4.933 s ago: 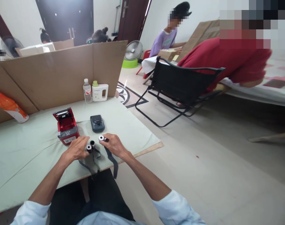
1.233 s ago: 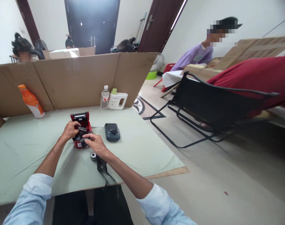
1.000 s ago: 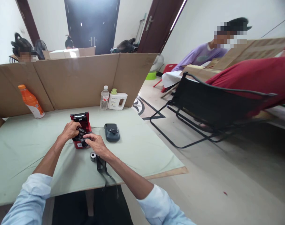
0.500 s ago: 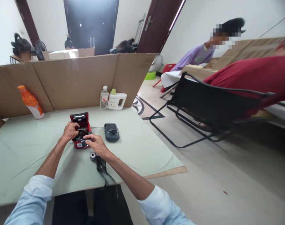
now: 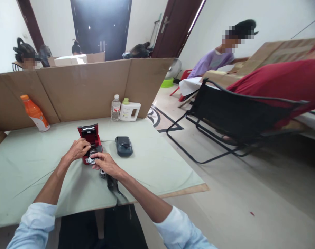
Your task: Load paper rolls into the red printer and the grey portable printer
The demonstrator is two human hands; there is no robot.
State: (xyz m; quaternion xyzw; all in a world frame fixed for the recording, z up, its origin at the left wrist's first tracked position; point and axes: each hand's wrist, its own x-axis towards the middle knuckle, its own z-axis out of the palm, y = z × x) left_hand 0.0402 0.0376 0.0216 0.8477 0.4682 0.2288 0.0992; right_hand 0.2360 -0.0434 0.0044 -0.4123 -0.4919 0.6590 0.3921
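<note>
A small red label printer (image 5: 91, 138) stands on the pale green table (image 5: 30, 162) with its lid open. My left hand (image 5: 78, 149) rests against the printer's front left side and grips it. My right hand (image 5: 103, 163) pinches a dark ribbon strip (image 5: 91, 159) at the printer's front edge. A small roll (image 5: 103, 173) lies on the table just under my right hand, and a black ribbon (image 5: 113, 185) trails from it over the table's near edge.
A dark grey handheld device (image 5: 123, 145) lies right of the printer. An orange bottle (image 5: 35, 113), a water bottle (image 5: 116, 107) and a white jug (image 5: 130, 110) stand by the cardboard screen (image 5: 76, 88). A black folding chair (image 5: 237, 117) and other people are to the right.
Both hands moved from the rolls on the table to the printer. In the last second they drew slightly back toward me, and the right hand now pulls the strip at the front edge.
</note>
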